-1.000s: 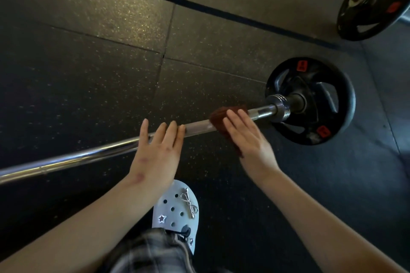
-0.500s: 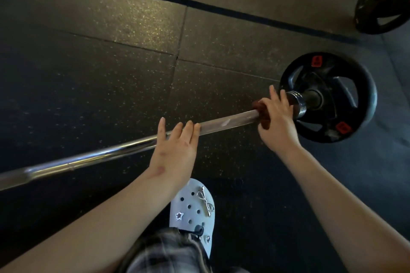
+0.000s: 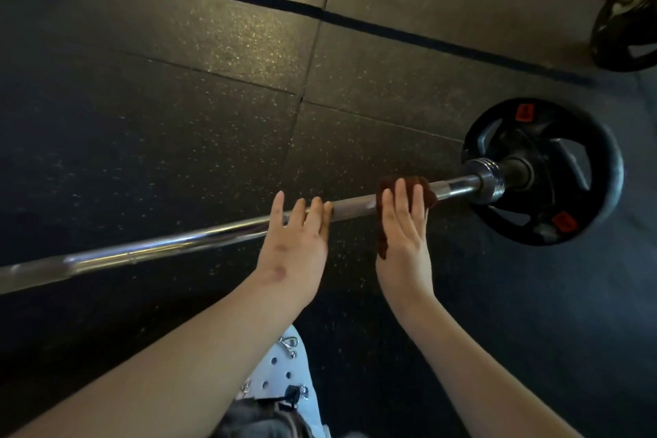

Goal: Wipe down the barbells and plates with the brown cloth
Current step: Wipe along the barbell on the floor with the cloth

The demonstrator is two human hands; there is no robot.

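Shaft of near barbell point(image 3: 160, 249) runs out at the left edge. Most of the brown cloth point(image 3: 382, 195) is covered by the right hand point(image 3: 403, 242); only its edges show. Shaft hidden under cloth and under left hand point(image 3: 295, 245). Both thumbs out of sight. The far plate point(image 3: 618, 32) is cut by the right edge. Print on red labels point(image 3: 524, 113) of near plate point(image 3: 601, 167) is unreadable. The white shoe point(image 3: 281, 370) is partly behind the left forearm.

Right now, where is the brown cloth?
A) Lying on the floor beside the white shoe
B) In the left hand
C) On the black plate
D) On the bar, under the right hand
D: the brown cloth is draped over the bar with the right hand pressing on it, while the left hand rests on bare steel.
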